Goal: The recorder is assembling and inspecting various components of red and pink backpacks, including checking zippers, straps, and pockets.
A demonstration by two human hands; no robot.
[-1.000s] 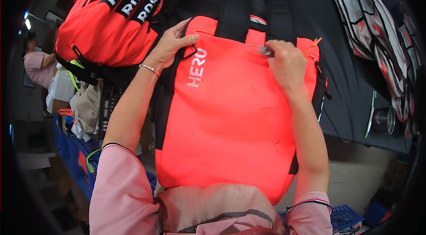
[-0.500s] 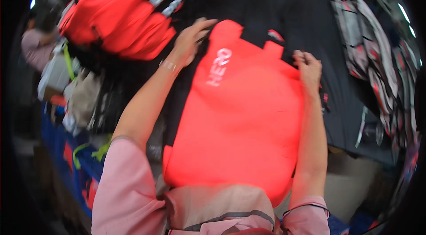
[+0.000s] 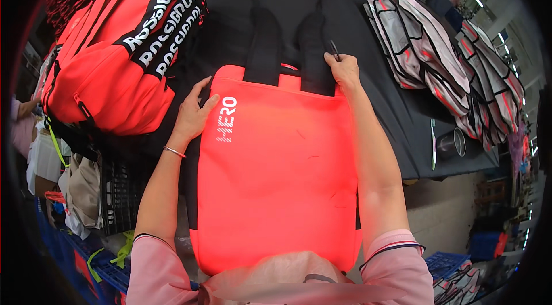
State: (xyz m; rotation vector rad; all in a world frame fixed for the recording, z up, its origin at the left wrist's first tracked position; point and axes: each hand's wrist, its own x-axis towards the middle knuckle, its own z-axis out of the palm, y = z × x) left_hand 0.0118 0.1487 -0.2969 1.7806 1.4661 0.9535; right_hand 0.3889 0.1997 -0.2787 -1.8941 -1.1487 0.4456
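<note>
Since a second ago, the right hand (image 3: pixel 344 72) has left the top seam of the red backpack (image 3: pixel 276 184) and is now just beyond its far right corner, beside the right strap (image 3: pixel 313 54); the left hand (image 3: pixel 194 112) has drawn its thumb off the front to the left edge. Laid front up, the backpack spans from the middle of the black-covered tabletop (image 3: pixel 397 126) to the apron (image 3: pixel 287 267) at the near side. The right hand's fingers are closed around a small dark tool (image 3: pixel 333 49), perhaps snips, too small to be sure. The left hand's thumb and fingers are spread, resting by the edge without a visible grip.

With so light a hold, a pull on the right could twist the backpack. Its near end seems to reach past the tabletop's edge, so its weight might drag it nearer. If the tool is sharp, a careless sweep could nick the strap or scratch the front. Thin dark loose threads (image 3: pixel 313 157) lie on the red cloth and could be overlooked or smeared about. Over on the right, a cup (image 3: pixel 459 141) and a brush (image 3: pixel 433 144) sit near the edge, where a swinging elbow could knock them off.
</note>
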